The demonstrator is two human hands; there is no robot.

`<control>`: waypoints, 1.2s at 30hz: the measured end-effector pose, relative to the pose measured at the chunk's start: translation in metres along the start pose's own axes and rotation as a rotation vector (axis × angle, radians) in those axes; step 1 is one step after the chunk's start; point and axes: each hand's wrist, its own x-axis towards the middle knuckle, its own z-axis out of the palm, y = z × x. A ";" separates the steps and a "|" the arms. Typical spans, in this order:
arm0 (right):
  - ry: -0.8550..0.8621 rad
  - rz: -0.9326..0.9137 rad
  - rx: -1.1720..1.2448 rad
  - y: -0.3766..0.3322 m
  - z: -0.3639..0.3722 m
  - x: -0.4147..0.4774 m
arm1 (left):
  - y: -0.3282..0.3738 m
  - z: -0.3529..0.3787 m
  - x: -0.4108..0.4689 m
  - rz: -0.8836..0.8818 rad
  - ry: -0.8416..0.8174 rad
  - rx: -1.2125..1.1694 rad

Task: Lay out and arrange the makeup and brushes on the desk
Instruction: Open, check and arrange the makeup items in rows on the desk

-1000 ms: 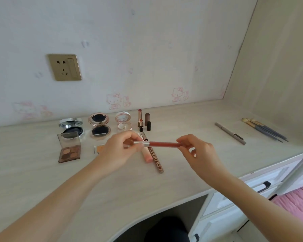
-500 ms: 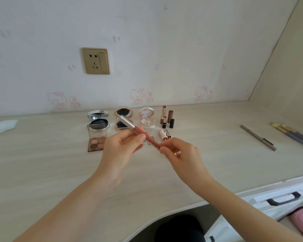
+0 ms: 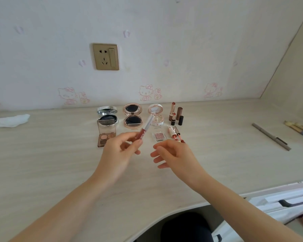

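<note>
Fig. Hazard and grip. My left hand [image 3: 119, 154] pinches the lip gloss tube [image 3: 144, 131] at its lower end only, between thumb and fingertips, other fingers half curled. The silver cap leans away from me. A slack pinch could, I judge, let the tube pivot and drop onto the small eyeshadow pan [image 3: 159, 136] just beyond, or strike the open rose-gold compact [image 3: 132, 117] farther off. My right hand [image 3: 175, 154], just beside the left, hovers above the desk [image 3: 59, 163], fingers loosely spread, gripping nothing I can see. Upright lipsticks [image 3: 173, 112] stand farthest, beyond it.

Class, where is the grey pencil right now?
Head view: the grey pencil lies on the desk, right side, between the lipsticks and the brushes.
</note>
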 end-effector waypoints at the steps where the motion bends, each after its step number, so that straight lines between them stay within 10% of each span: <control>1: 0.006 0.009 0.030 -0.002 -0.001 0.001 | -0.004 -0.002 0.000 0.038 -0.011 0.072; 10: -0.007 -0.011 -0.017 -0.005 -0.008 0.010 | -0.025 -0.007 -0.013 0.409 -0.102 0.478; 36: 0.098 -0.118 0.033 0.032 -0.003 0.000 | -0.032 -0.011 -0.014 0.428 -0.091 0.351</control>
